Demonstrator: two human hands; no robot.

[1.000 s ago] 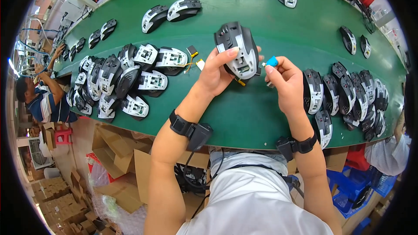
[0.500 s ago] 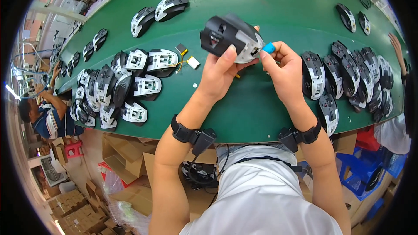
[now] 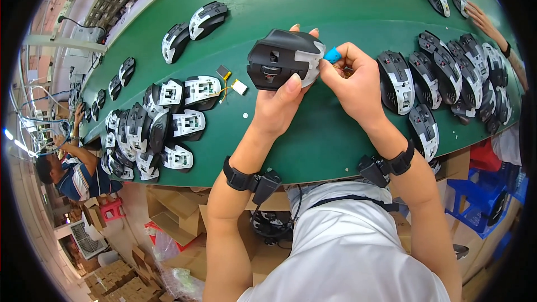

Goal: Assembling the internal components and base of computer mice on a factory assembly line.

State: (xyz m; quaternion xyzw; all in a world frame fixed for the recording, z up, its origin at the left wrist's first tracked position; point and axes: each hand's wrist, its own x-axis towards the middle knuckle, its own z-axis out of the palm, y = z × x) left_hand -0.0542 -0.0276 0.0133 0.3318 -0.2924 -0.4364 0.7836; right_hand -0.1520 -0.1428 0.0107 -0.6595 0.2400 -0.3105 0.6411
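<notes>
My left hand (image 3: 278,103) is wrapped round a black and grey computer mouse (image 3: 282,56) held above the green table, its dark front with the scroll wheel turned to the left. My right hand (image 3: 361,84) is closed beside the mouse's grey rear end, thumb and index finger pinched together there. A blue finger cot (image 3: 333,55) covers the index fingertip. Something small and coppery shows between the curled fingers, too hidden to name. On the table left of my hands lie a silvery battery (image 3: 239,87) with thin wires and a small black piece (image 3: 224,71).
Partly assembled mice (image 3: 137,126) crowd the table at left, with another group (image 3: 447,72) at right. Two mice (image 3: 193,28) sit farther back. A co-worker's hand (image 3: 482,21) reaches in at far right; another person (image 3: 78,170) works at far left. Cardboard boxes (image 3: 176,212) stand below the table edge.
The mouse has turned in my left hand, so its front faces more squarely left. My right hand stays at its rear end. The co-worker's hand at right has reached a mouse. The whole view has shifted.
</notes>
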